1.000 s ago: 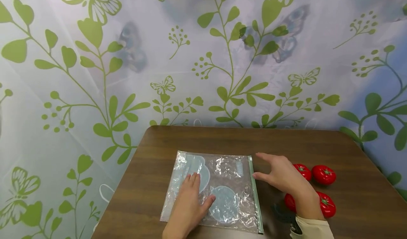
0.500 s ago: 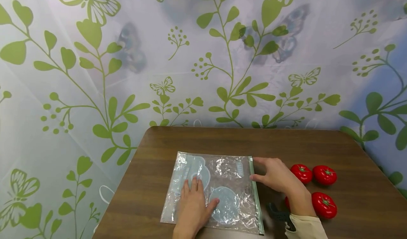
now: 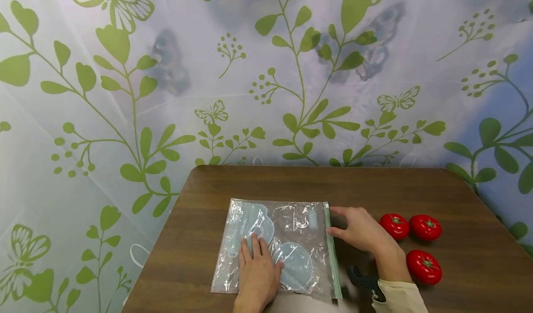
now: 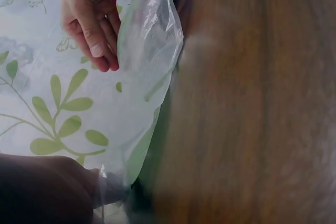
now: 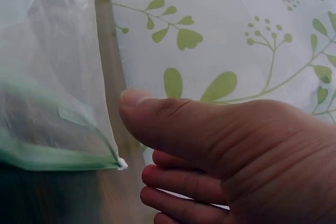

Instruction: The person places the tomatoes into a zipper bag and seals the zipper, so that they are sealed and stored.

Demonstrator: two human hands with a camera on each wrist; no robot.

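Observation:
A clear zip bag (image 3: 222, 257) lies flat on the table, with a green zip strip (image 3: 334, 262) along its right side. Inside show a pale blue cloud-shaped piece (image 3: 264, 225), a round pale blue piece (image 3: 294, 266) and a small ribbed pale piece (image 3: 312, 218). My left hand (image 3: 259, 276) rests on the bag, fingers extended over the cloud-shaped piece. At the bag's upper right corner is my right hand (image 3: 362, 232), thumb and fingers apart, tips right by the zip strip. In the right wrist view, the right thumb (image 5: 157, 114) is beside the bag's corner, with nothing between thumb and fingers.
Several red tomatoes (image 3: 424, 266) sit on the wooden table (image 3: 466, 220) at the right, one mostly hidden by my right wrist. A black wrist mount (image 3: 364, 280) is by that wrist. Behind the table hangs a leaf-and-butterfly patterned curtain (image 3: 233, 26).
My right hand has moved left to the zip strip's upper end. My left hand has slid slightly right and down on the bag. The bag's right side has shifted slightly left.

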